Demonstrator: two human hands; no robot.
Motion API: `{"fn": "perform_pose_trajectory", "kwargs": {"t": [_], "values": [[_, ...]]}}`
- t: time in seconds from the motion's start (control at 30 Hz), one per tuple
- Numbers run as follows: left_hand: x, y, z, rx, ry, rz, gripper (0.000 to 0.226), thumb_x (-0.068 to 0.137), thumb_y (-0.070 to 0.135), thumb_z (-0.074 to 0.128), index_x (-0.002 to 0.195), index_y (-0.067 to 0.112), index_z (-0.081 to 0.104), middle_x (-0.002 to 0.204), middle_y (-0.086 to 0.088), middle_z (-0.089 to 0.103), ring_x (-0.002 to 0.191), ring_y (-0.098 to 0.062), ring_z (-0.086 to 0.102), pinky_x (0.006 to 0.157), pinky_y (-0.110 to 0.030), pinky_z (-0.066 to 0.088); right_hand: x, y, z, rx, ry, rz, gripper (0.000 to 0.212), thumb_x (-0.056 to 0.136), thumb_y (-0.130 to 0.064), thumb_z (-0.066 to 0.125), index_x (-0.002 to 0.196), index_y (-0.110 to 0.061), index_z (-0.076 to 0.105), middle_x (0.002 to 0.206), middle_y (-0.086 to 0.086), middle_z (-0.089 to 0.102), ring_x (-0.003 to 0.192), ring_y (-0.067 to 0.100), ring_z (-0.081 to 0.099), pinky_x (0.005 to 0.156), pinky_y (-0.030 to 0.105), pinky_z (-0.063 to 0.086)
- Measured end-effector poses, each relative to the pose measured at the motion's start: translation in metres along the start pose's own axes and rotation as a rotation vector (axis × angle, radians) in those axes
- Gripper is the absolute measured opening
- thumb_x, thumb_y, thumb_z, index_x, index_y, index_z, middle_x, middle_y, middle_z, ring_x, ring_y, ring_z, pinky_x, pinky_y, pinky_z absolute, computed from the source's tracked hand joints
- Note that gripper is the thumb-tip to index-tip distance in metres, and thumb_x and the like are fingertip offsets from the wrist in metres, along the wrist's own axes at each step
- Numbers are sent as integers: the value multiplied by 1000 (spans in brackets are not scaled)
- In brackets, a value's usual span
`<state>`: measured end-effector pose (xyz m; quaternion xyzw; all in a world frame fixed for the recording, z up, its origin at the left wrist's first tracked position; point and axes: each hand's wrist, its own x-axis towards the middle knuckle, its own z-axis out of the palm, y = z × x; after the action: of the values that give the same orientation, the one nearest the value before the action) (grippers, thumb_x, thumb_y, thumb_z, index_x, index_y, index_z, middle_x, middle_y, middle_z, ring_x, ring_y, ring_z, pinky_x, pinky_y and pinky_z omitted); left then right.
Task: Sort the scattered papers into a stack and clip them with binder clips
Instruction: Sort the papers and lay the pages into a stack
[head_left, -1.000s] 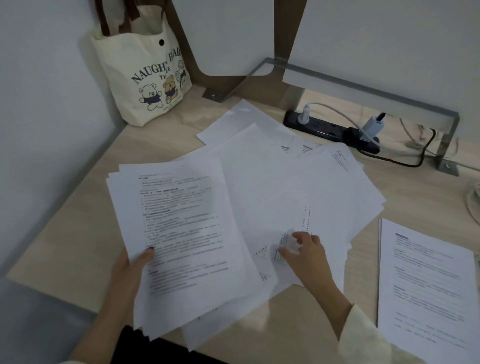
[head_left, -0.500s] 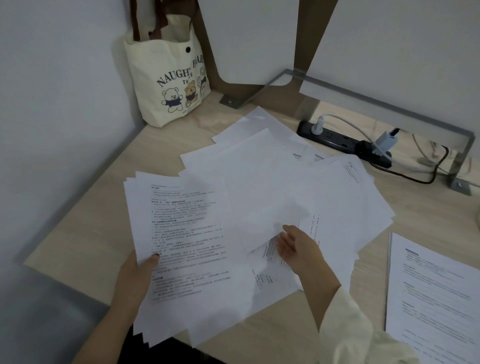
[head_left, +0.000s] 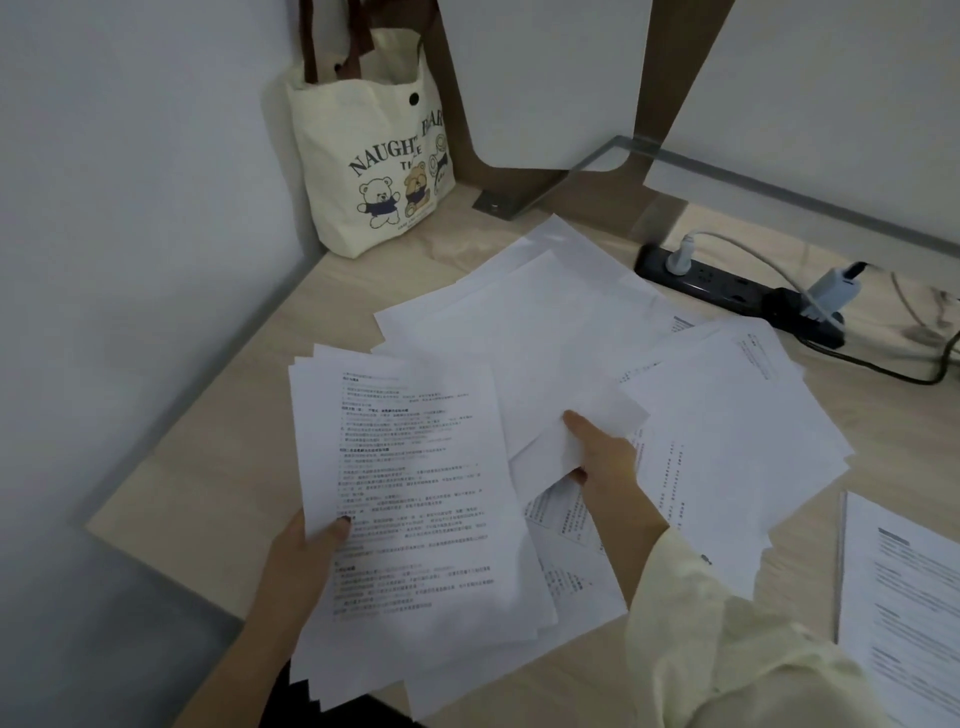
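You are partway through gathering: your left hand (head_left: 306, 551) grips a part-built stack (head_left: 415, 493) over the surface's (head_left: 218, 457) near edge, your right hand (head_left: 605, 460) pinches one loose sheet (head_left: 571, 374), and many scattered papers (head_left: 727, 415) remain unclipped.

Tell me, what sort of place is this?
Probably a study desk in a room corner: printed papers scattered over a wooden desk, a power strip, and a tote bag against the wall.

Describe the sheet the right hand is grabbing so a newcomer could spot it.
On the wooden desk, find the scattered papers at its middle. The sheet is the one the right hand pinches at the pile's near edge. Its face shows blank, unlike the printed stack that the left hand holds beside it.
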<state>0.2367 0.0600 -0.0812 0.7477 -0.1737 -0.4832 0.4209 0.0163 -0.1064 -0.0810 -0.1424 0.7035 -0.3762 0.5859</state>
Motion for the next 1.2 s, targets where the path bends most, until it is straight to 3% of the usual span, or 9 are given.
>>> {"fn": "perform_pose_trajectory", "kwargs": {"t": [0.07, 0.23, 0.47, 0.53, 0.63, 0.7, 0.8, 0.9, 1.2], "values": [[-1, 2, 1, -18, 2, 4, 35, 92, 11, 53, 126, 16, 52, 110, -4, 60, 96, -23, 56, 90, -33, 40, -1, -5, -5, -13, 25, -32, 52, 77, -18, 73, 122, 0, 53, 109, 12, 60, 100, 29, 56, 93, 40, 48], [-10, 13, 11, -93, -15, 22, 29, 91, 9, 53, 116, 24, 53, 94, 11, 61, 82, -6, 55, 73, -24, 41, -23, -62, -50, -45, 164, -330, 40, 83, -15, 64, 119, 0, 54, 104, 11, 58, 91, 25, 55, 81, 33, 45], [-14, 23, 36, -144, -95, -3, 40, 87, 14, 60, 127, 13, 55, 121, -4, 63, 110, -25, 57, 103, -41, 39, -75, -137, -107, -120, 359, -741, 21, 87, -21, 59, 105, -11, 56, 97, 3, 56, 87, 21, 55, 75, 30, 43], [-12, 24, 43, -153, -103, -12, 42, 86, 14, 61, 128, 12, 55, 123, -5, 62, 112, -27, 57, 105, -45, 38, -89, -139, -114, -176, 364, -866, 23, 90, -21, 55, 113, -15, 55, 98, 1, 55, 87, 18, 54, 74, 27, 43], [-8, 21, 52, -154, -152, -48, 32, 87, 14, 59, 119, 16, 60, 116, -6, 66, 105, -27, 62, 99, -45, 43, -94, -114, -119, -498, 199, -1033, 31, 93, -9, 50, 121, -18, 58, 101, -2, 60, 78, 4, 57, 67, 14, 42], [-8, 20, 56, -121, -189, -65, 31, 86, 17, 60, 117, 19, 61, 116, -6, 67, 103, -27, 63, 99, -48, 44, -83, -81, -121, -822, -37, -1075, 51, 86, 8, 46, 118, -29, 59, 116, -6, 61, 97, 3, 59, 88, 15, 44], [-11, 19, 64, -120, -196, -61, 35, 88, 15, 58, 123, 15, 58, 114, -6, 66, 104, -26, 62, 100, -46, 43, -63, -25, -121, -1107, -238, -984, 59, 77, 3, 37, 121, -28, 60, 133, 1, 55, 125, 17, 49, 105, 20, 32], [-15, 18, 71, -127, -205, -52, 38, 88, 15, 58, 126, 14, 56, 116, -5, 65, 106, -25, 60, 102, -45, 41, -55, 14, -120, -1134, -343, -922, 56, 73, -1, 42, 119, -26, 63, 129, 7, 59, 120, 25, 54, 104, 40, 41], [-21, 15, 83, -137, -235, -69, 27, 92, 25, 52, 118, 24, 60, 113, -1, 69, 102, -22, 65, 90, -42, 50, -64, 44, -105, -1168, -459, -922, 54, 82, -8, 40, 130, -30, 52, 141, 3, 48, 130, 18, 43, 109, 21, 22]]}}
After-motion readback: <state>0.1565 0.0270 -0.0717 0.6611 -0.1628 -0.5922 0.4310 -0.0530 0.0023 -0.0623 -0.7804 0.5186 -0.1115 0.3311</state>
